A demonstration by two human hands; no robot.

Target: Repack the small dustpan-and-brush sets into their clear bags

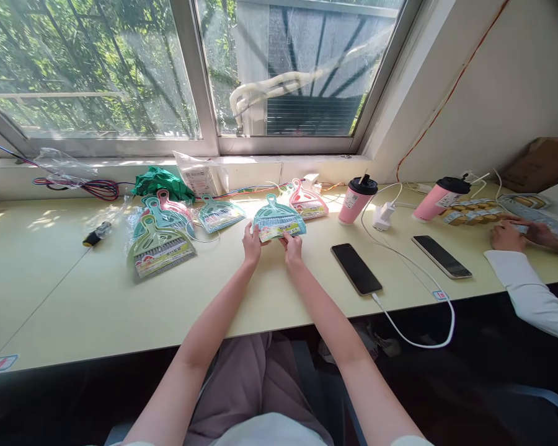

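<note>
Both my hands grip a teal mini dustpan with brush (278, 217) by its lower edge, over the middle of the table. My left hand (252, 244) is closed on its left corner, and my right hand (292, 246) pinches the lower edge further right. Just left of it lies another teal dustpan set (221, 215); behind it on the right is a pink one (307, 201). Further left, a green dustpan set (162, 251) in clear wrap overlaps teal and pink ones (170, 204).
A phone (356, 268) with a white cable, a second phone (441, 256), and two pink cups (357, 201) (439, 199) stand or lie to the right. Another person's hands (509, 236) are at the far right. A screwdriver (97, 235) lies left.
</note>
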